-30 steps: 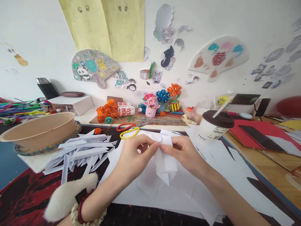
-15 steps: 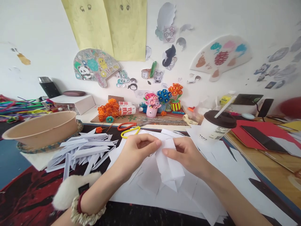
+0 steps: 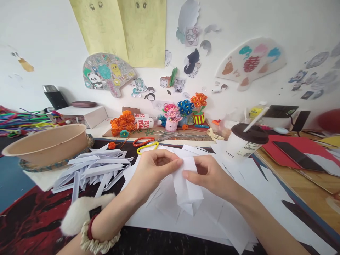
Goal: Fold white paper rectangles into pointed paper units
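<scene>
- Left hand [image 3: 156, 166], centre of the frame: thumb and fingers closed in a pinch on the upper left edge of a folded white paper [image 3: 188, 191]
- Right hand [image 3: 212, 173], just right of centre: thumb pressed on the front of the same paper, curled fingers partly hidden behind it
- The folded paper hangs between both hands, its lower end pointed, over white sheets [image 3: 148, 217] spread across the lower middle
- It looks very light and bendy, easily creased or torn, probably stiffer along its folds; best held near a folded edge, thumb against fingertip, with little pressure
- Farther out: a pile of folded strips [image 3: 103, 171] left of centre, scissors [image 3: 148, 144] above the left hand, a lidded cup [image 3: 240, 150] at right
</scene>
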Demonstrator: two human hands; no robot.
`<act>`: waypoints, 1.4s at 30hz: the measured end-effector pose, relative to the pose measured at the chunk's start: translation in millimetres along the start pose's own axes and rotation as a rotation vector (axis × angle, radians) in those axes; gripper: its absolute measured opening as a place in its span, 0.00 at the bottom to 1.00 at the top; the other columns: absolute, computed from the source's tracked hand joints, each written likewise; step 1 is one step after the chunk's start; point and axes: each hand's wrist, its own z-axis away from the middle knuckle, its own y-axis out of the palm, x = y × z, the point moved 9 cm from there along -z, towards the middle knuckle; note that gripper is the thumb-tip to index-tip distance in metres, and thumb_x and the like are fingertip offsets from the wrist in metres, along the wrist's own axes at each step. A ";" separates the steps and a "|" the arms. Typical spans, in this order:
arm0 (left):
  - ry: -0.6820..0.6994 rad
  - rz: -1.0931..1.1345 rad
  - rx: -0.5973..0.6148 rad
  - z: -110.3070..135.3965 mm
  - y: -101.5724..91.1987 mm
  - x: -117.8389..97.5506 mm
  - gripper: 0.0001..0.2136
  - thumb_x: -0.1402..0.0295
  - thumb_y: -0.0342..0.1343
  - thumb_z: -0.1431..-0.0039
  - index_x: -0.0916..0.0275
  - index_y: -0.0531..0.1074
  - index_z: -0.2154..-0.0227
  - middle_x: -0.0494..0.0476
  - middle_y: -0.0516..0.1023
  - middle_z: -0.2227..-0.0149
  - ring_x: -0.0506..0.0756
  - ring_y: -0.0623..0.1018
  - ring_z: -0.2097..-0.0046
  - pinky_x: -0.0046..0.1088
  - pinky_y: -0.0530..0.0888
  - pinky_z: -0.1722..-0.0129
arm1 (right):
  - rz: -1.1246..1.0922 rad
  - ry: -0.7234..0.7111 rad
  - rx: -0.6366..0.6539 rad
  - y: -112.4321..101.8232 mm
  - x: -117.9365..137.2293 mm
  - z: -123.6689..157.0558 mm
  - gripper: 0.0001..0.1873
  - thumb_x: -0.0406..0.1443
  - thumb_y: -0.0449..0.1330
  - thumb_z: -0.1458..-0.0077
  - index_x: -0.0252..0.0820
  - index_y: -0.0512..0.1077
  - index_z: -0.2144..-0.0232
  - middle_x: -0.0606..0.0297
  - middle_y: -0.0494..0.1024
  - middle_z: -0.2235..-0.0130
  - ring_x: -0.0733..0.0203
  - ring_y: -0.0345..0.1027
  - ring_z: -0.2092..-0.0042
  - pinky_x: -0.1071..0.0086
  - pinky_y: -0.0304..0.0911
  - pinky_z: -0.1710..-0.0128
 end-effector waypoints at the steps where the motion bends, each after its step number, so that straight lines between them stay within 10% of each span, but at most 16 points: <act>1: 0.005 -0.005 -0.006 0.2 -0.6 -0.1 0.05 0.69 0.64 0.50 0.64 0.76 0.77 0.52 0.76 0.74 0.48 0.72 0.73 0.23 0.68 0.73 | -0.002 0.007 -0.005 -0.5 -0.7 0.1 0.08 0.40 0.65 0.50 0.41 0.74 0.70 0.67 0.73 0.70 0.64 0.66 0.68 0.72 0.63 0.70; 11: 0.174 -0.278 -0.144 4.7 -7.6 -11.4 0.07 0.65 0.62 0.47 0.65 0.76 0.75 0.54 0.76 0.73 0.50 0.72 0.71 0.25 0.68 0.72 | -0.016 0.039 -0.108 -4.9 -5.5 0.0 0.13 0.43 0.65 0.49 0.38 0.74 0.74 0.67 0.72 0.74 0.67 0.63 0.74 0.74 0.58 0.76; 29: 0.017 -0.030 -0.008 0.0 2.6 -1.1 0.05 0.69 0.63 0.48 0.66 0.75 0.75 0.53 0.76 0.72 0.48 0.71 0.71 0.23 0.67 0.72 | -0.026 -0.018 -0.057 -2.2 0.3 -0.6 0.12 0.39 0.65 0.50 0.37 0.72 0.79 0.71 0.64 0.79 0.70 0.53 0.76 0.75 0.48 0.79; 42: 0.253 -0.435 -0.040 3.5 2.2 -18.5 0.07 0.69 0.56 0.42 0.64 0.74 0.73 0.51 0.73 0.73 0.49 0.69 0.71 0.26 0.66 0.70 | 0.109 -0.011 -0.074 -6.8 -3.6 -0.6 0.18 0.43 0.63 0.48 0.37 0.68 0.81 0.70 0.60 0.79 0.69 0.50 0.76 0.73 0.46 0.79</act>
